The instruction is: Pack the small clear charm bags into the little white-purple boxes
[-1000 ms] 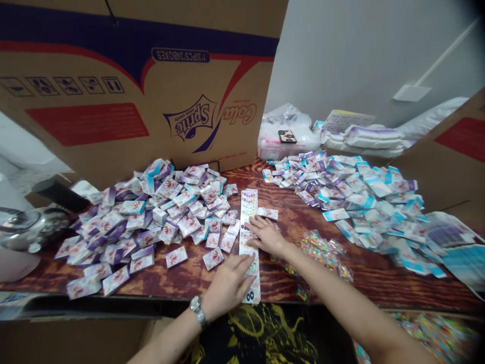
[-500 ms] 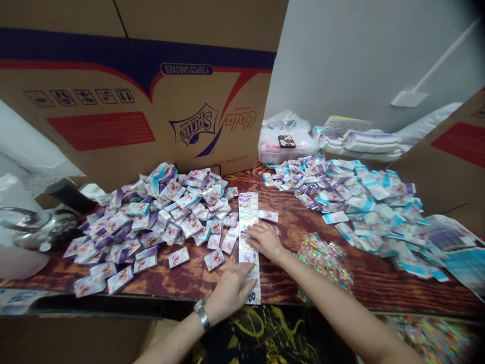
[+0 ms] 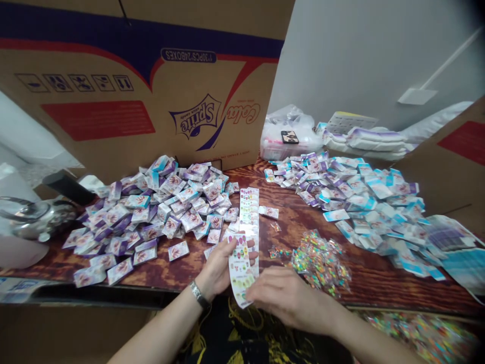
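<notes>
White paper strip (image 3: 242,268) with rows of small colourful pictures stands bent up in the left hand (image 3: 217,268) of the person. This hand is closed on the paper, with the fingers gripping it from behind. A silver watch (image 3: 199,294) sits on the wrist of this hand. The right hand (image 3: 284,296) is just beside it, open and turned down, and its fingertips seem to touch the lower end of the strip.

Directly beyond the hands, a long printed paper (image 3: 249,212) lies on the table. I cannot tell if it is the same strip or a second one. Right of the right hand is a heap of small colourful plastic packets (image 3: 320,263), and a single white packet (image 3: 268,212) lies farther up. Left of the left hand is a big pile of white and purple packets (image 3: 151,217), and well to the right is a pile of white and blue packets (image 3: 359,194). All of these rest on a dark wooden table (image 3: 379,285). Farther from the hands, behind the piles, stand a cardboard box (image 3: 94,76) with red and blue print and a plastic bag (image 3: 288,139) with a phone (image 3: 290,137) on top.
</notes>
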`<state>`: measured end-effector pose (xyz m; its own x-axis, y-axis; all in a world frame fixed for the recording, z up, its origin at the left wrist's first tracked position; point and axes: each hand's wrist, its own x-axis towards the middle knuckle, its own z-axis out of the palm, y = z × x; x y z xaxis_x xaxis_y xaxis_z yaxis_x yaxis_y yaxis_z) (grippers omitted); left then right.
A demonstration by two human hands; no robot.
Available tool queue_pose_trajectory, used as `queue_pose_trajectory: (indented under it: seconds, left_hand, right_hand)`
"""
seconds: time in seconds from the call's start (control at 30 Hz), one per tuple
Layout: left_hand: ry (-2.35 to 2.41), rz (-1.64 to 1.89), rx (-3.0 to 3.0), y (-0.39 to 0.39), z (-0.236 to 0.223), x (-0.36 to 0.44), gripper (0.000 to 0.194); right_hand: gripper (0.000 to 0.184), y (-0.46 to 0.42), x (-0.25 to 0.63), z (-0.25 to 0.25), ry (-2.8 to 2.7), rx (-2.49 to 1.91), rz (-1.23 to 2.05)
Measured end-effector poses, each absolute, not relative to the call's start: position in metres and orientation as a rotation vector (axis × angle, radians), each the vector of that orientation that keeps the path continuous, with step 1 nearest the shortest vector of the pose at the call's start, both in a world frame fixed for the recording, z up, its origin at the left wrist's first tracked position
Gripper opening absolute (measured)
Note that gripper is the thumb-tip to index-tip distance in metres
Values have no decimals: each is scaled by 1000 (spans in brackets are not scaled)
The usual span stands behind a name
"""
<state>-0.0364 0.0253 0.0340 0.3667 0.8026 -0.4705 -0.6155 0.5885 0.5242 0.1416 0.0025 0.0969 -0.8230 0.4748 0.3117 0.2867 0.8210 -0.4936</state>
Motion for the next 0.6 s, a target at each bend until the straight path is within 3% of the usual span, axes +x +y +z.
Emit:
queue_pose_trajectory:
  seconds: [0.2, 0.33, 0.53, 0.6]
  left_hand:
    - [908, 923, 1031, 11, 37, -43, 44]
    - [967, 791, 1442, 5, 43, -48, 33]
    - [835, 915, 746, 8, 40, -36, 18]
    - [665, 933, 519, 9, 39, -34, 23]
  right_hand:
    - [18, 37, 140, 89, -2183, -954, 453]
    - [17, 56, 135, 72, -2124, -1000, 368]
    - [26, 37, 136, 65, -2274, -658, -67]
    - [28, 27, 137, 62, -2397, -555, -207]
